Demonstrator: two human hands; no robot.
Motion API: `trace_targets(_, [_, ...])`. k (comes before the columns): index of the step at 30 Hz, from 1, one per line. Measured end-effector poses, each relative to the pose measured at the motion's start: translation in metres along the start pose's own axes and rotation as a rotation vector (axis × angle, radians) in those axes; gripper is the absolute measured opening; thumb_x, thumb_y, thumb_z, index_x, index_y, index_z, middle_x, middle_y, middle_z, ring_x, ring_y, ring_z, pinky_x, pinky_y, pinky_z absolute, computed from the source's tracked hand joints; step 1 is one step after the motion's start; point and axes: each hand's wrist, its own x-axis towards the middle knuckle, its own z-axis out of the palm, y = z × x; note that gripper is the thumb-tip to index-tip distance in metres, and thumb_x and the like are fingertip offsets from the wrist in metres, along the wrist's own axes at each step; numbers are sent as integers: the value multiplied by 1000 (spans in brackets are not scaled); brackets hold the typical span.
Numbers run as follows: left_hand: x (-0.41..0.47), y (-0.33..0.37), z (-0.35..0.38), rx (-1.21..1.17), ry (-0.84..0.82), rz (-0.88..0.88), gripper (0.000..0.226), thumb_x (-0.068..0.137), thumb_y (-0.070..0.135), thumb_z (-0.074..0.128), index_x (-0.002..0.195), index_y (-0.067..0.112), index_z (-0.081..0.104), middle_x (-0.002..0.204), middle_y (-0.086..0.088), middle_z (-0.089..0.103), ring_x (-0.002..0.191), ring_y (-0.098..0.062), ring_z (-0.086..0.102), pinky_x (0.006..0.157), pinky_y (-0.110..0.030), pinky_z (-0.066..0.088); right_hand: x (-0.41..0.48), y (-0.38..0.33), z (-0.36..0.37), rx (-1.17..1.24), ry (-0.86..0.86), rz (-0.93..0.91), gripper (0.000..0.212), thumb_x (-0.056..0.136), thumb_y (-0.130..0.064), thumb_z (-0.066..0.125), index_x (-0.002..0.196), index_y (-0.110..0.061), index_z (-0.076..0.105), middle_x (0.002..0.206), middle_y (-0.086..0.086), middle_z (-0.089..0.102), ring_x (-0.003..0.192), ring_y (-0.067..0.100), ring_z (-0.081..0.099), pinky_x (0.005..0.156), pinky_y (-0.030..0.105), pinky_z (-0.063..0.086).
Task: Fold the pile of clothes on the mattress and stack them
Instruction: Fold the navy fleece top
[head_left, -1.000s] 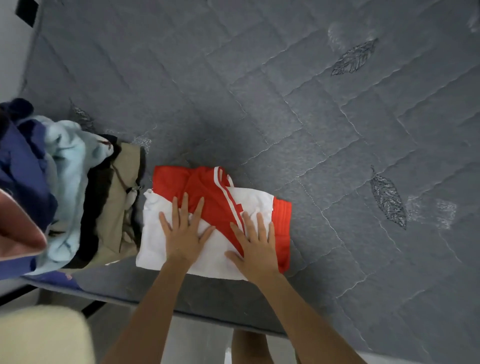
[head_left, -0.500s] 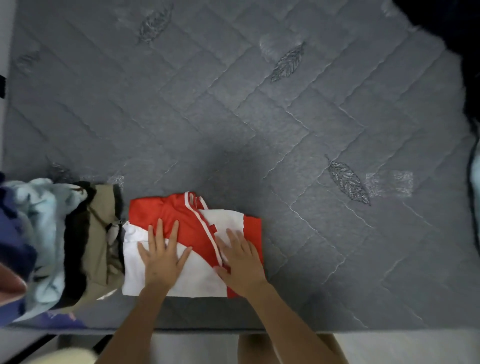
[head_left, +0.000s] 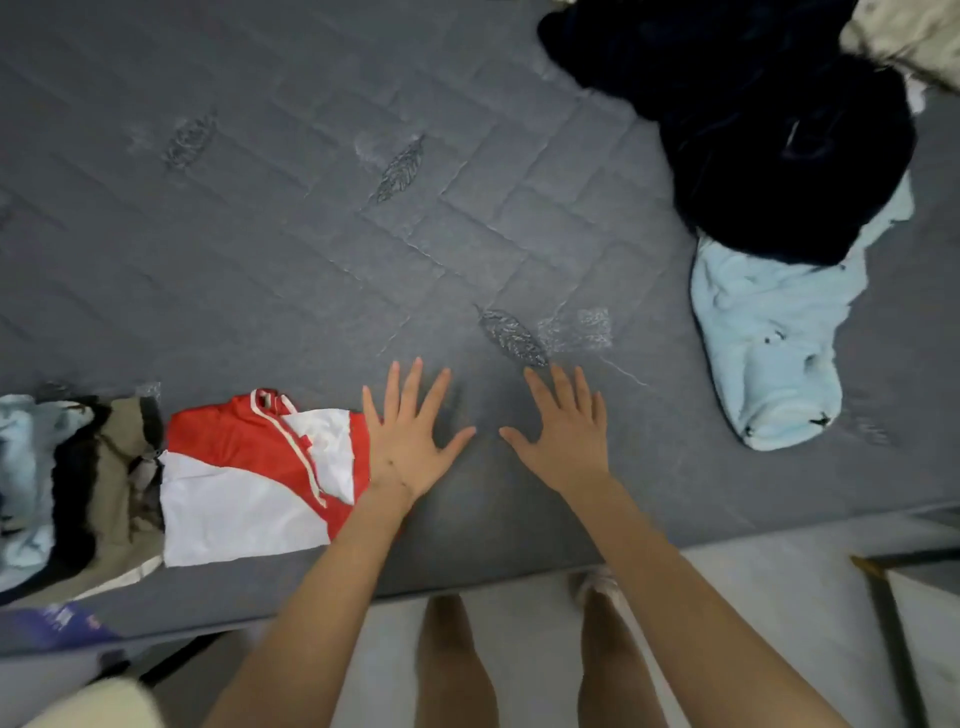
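While the folded red-and-white jersey (head_left: 249, 488) lies at nine o'clock beside the folded stack (head_left: 78, 483), the left hand (head_left: 410, 447) and right hand (head_left: 563, 441) are held flat over the mattress (head_left: 260, 208), fingers (head_left: 414, 387) spread, nothing gripped. The unfolded pile (head_left: 779, 218) is seen at two o'clock; if the pale blue garment (head_left: 769, 358) is pulled out, the dark garment (head_left: 769, 130) on it could be dragged and tangled.

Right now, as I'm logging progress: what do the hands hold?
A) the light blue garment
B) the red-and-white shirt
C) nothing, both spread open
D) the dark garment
C: the left hand and the right hand both show straight, spread fingers above the mattress, curled round no cloth.
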Motion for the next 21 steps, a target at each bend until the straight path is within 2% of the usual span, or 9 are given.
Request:
trace_targets(6, [-6,139,-12,-62,-13,-35,78,85,73,36,151,36,17,162,1,6,148,-23,-7,115,-56,-8,-45,111,-74,13,62,35,83,89,-67,42,154,-34,3,163,1,0,150,27,-5,120,50,3])
trace_targets(10, [-4,210,-22,-109,-26,-9,78,85,72,35,151,38,11,161,0,7,149,-23,-4,115,-56,-6,-66,177,-112,52,107,123,84,89,-68,43,154,-37,-1,163,-1,-4,149,27,-8,120,50,2])
trace_targets(14, [10,254,-28,-86,-39,41,79,86,72,32,151,40,2,162,-1,1,148,-26,-6,115,-56,-7,-68,222,-138,128,160,200,86,88,-67,46,153,-37,-1,163,-2,-5,149,27,-10,118,50,1])
trace_targets(21, [65,298,-36,-111,-49,87,79,87,71,33,151,39,-1,162,-3,-3,148,-24,-9,116,-54,-8,-41,264,-155,213,196,315,87,88,-66,48,153,-38,-3,163,1,-3,149,28,-7,119,51,5])
